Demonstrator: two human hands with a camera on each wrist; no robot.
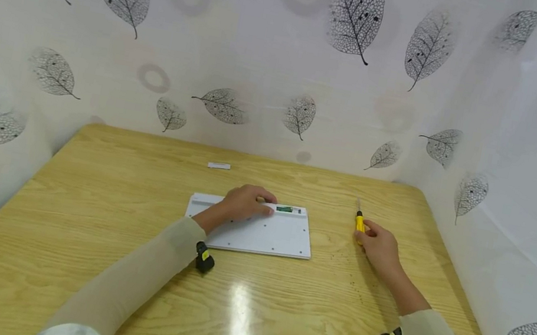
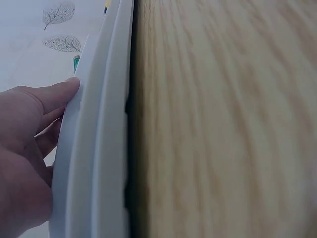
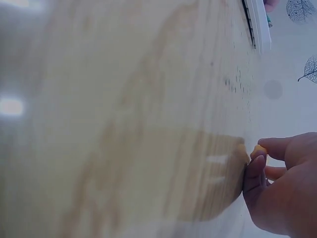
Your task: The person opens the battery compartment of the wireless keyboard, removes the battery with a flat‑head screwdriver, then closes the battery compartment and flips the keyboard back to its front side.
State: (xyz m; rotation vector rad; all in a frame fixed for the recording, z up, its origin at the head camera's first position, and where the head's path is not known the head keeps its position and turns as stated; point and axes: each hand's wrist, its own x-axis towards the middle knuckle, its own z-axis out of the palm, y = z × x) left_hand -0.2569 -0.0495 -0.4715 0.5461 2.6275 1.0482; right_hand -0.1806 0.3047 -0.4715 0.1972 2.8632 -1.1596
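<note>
A white keyboard (image 1: 283,236) lies underside up on the table, with small screw holes across its back. Along its far edge a raised ridge has an open slot, where a green battery-like piece (image 1: 284,209) shows. My left hand (image 1: 246,202) grips that ridge beside the slot, thumb on the near side and fingers over the far side. In the left wrist view the thumb (image 2: 62,94) presses on the white casing. Over to the right, my right hand (image 1: 379,248) holds a yellow-handled screwdriver (image 1: 360,222) by its handle, the shaft pointing away. The right wrist view shows the handle's orange-yellow end (image 3: 258,151) between thumb and fingers.
A small white cover strip (image 1: 218,166) lies near the back of the wooden table (image 1: 78,206). Several tiny dark screws (image 1: 355,285) are scattered between the keyboard and my right forearm. A leaf-patterned curtain (image 1: 266,59) stands along the back and sides.
</note>
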